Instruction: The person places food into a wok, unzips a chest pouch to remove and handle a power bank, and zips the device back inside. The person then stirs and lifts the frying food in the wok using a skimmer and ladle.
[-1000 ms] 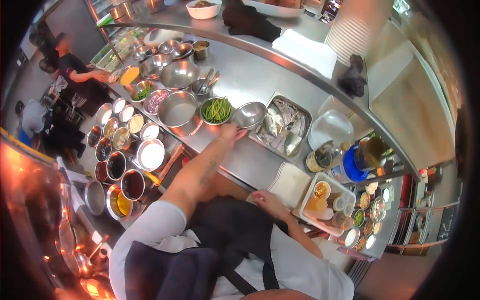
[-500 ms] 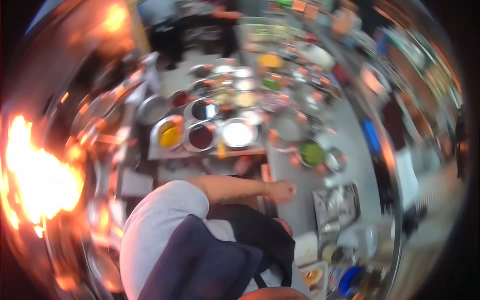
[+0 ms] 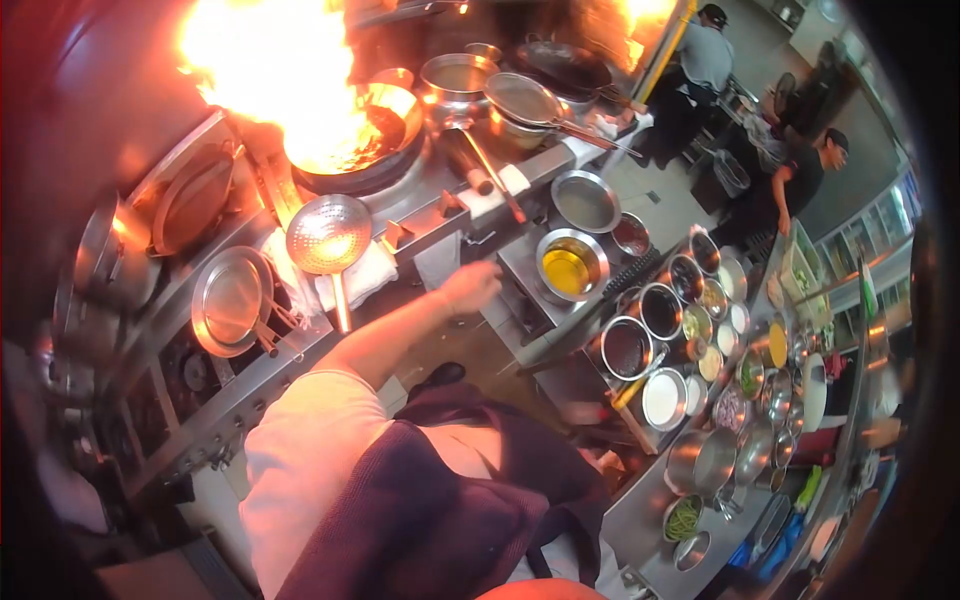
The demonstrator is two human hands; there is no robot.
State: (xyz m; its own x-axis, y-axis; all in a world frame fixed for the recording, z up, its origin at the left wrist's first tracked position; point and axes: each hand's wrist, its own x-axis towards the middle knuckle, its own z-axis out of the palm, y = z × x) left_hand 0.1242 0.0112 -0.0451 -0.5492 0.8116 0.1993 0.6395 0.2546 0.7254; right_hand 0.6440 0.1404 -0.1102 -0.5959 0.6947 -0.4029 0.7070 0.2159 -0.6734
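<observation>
My left hand [image 3: 473, 286] is held out over the gap between stove and counter, its fingers curled in with nothing seen in them. It is nearest to a cloth [image 3: 438, 258] hanging at the stove's edge. A perforated ladle [image 3: 330, 236] rests on folded cloth left of it. Beyond, large flames rise from a wok [image 3: 365, 175]. To the right stands a pot of yellow liquid [image 3: 571, 267]. Of my right hand, at most a small skin-coloured patch shows beside the dark apron, too little to read its fingers.
Strainers [image 3: 232, 300] lie at left; pans and a long-handled strainer [image 3: 522, 100] sit behind. Containers of sauces [image 3: 628, 348] and a bowl of green beans [image 3: 683, 518] line the right. Two people [image 3: 825, 165] [image 3: 705, 60] stand at upper right.
The view has swung left from the prep counter to the stove and flaming wok. My left hand has left the metal bowl beside the green beans and now reaches toward the stove.
</observation>
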